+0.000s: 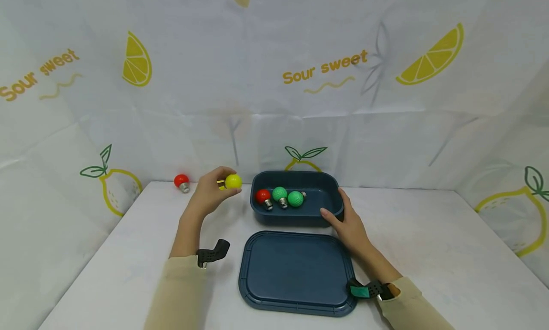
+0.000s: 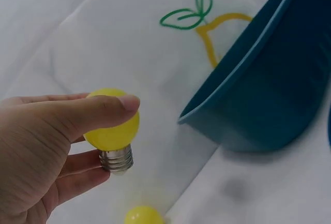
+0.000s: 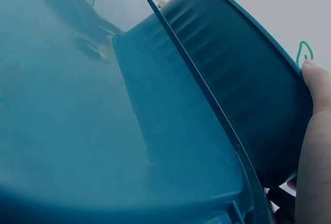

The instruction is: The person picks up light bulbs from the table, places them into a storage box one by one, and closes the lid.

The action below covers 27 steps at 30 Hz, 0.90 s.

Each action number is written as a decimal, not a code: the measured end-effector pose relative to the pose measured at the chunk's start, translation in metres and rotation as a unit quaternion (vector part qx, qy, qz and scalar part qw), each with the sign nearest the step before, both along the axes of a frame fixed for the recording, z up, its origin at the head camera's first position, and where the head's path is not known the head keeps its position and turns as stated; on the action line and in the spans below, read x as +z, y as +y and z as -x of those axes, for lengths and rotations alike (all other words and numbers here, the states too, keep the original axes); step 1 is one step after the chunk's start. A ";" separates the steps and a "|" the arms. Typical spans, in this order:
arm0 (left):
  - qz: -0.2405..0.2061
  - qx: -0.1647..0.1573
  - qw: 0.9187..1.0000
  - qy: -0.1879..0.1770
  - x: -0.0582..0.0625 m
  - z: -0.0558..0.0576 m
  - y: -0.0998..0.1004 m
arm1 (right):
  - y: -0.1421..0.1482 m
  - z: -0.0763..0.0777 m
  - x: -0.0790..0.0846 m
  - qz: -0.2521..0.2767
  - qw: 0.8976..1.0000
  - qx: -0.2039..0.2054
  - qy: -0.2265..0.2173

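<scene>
Yellow bulb (image 1: 233, 181), one: left of centre in the head view, just beside the box, pinched between the thumb and fingers of my left hand (image 1: 211, 191); metal base downward in the left wrist view. Second yellow bulb (image 2: 143, 216): bottom edge of that view, cut off, unheld.

Box (image 1: 291, 221), dark blue: centre of the head view, its right end gripped by my right hand (image 1: 351, 229), thumb at the near rim. Contents: one red bulb (image 1: 263, 196), two green bulbs (image 1: 279, 194).

Loose red bulb (image 1: 181, 180): left of my left hand, at the table's far edge. Lid (image 1: 298, 273): lower centre, flat, off the box.

Status, my judgement: part-done packing — three in, three visible outside, lid unfitted.
</scene>
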<state>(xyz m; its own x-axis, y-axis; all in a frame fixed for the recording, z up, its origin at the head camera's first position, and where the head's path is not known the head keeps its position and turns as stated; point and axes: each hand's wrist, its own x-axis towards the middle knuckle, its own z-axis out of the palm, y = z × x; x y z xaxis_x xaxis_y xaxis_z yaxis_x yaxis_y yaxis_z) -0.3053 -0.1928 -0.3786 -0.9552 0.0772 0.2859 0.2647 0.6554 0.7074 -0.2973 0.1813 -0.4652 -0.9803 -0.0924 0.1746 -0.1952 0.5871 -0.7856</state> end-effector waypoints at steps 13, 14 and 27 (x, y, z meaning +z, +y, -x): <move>-0.039 -0.055 0.997 0.029 0.001 0.005 0.043 | 0.001 0.002 -0.001 -0.005 1.000 0.000 0.001; -0.040 -0.062 0.997 0.031 0.000 0.005 0.046 | 0.001 0.002 -0.001 -0.006 1.000 0.000 0.002; 0.016 -0.123 0.991 0.060 -0.017 0.008 0.076 | 0.000 0.003 -0.001 -0.009 1.000 -0.001 0.002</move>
